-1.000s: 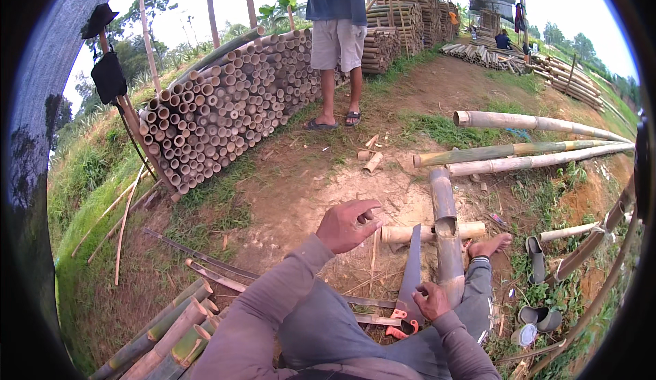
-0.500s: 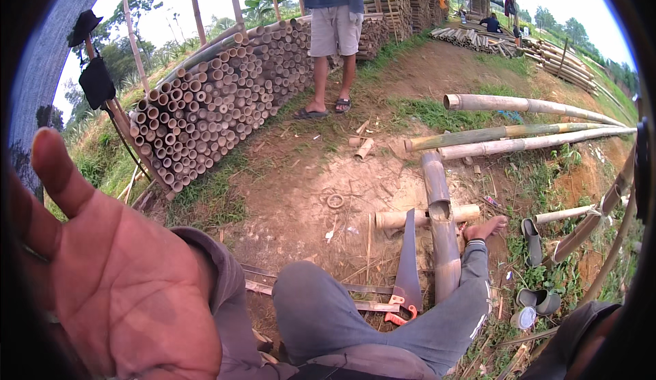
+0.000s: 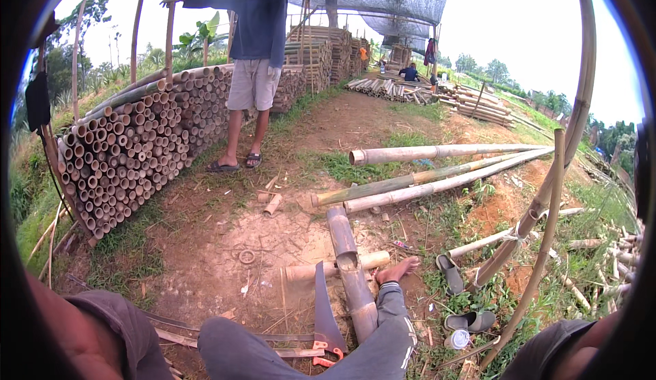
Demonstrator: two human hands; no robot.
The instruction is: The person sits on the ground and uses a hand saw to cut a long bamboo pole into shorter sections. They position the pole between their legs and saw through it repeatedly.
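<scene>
Both my hands lie outside the picture. At the lower left edge my left forearm (image 3: pixel 58 325) and its dark rolled sleeve (image 3: pixel 116 325) show; at the lower right there is only my right sleeve (image 3: pixel 557 349) with a bit of arm. In front of me a thick bamboo pole (image 3: pixel 362 308) with a notch cut in its upper side rests across a shorter bamboo piece (image 3: pixel 309 272). A handsaw (image 3: pixel 325 311) with an orange handle stands beside the pole, next to my bent leg (image 3: pixel 246 346). My bare foot (image 3: pixel 398 269) is right of the notched pole.
Three long bamboo poles (image 3: pixel 437 153) lie ahead to the right. A big stack of cut bamboo (image 3: pixel 137 147) lines the left, where a person (image 3: pixel 253 79) stands in shorts. Grey shoes (image 3: pixel 470 322), a plastic cup (image 3: pixel 457 339) and a slanting bamboo post (image 3: pixel 547 202) are at my right.
My left hand, which was open with its palm large in view, has gone out of the picture. The view has swung right and upward. The standing person's arm now shows stretched to a post.
</scene>
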